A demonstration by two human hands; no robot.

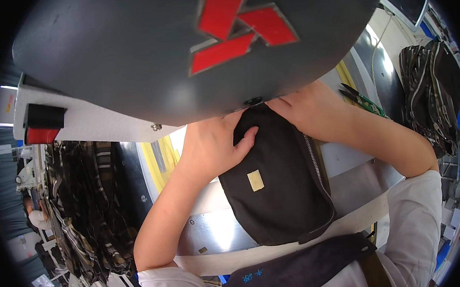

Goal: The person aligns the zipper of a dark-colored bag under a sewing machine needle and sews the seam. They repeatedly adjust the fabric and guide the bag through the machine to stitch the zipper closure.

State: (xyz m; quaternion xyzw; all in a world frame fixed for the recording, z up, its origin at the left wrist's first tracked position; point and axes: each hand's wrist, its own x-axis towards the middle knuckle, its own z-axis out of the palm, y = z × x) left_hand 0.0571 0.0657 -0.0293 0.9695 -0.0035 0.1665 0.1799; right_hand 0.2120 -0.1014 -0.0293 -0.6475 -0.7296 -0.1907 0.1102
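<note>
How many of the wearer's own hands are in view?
2: the left hand on the upper left of the dark zippered piece, the right hand at its upper right. Both are partly hidden.

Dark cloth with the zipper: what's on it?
On the cloth are a yellow patch and the left hand; the right hand is at one edge. The grey machine hides the far end.

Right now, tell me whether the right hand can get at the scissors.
Probably yes. The scissors lie close by, to the right of the right hand, with nothing seen covering their blades. The hand would likely have to leave the dark cloth first.
</note>
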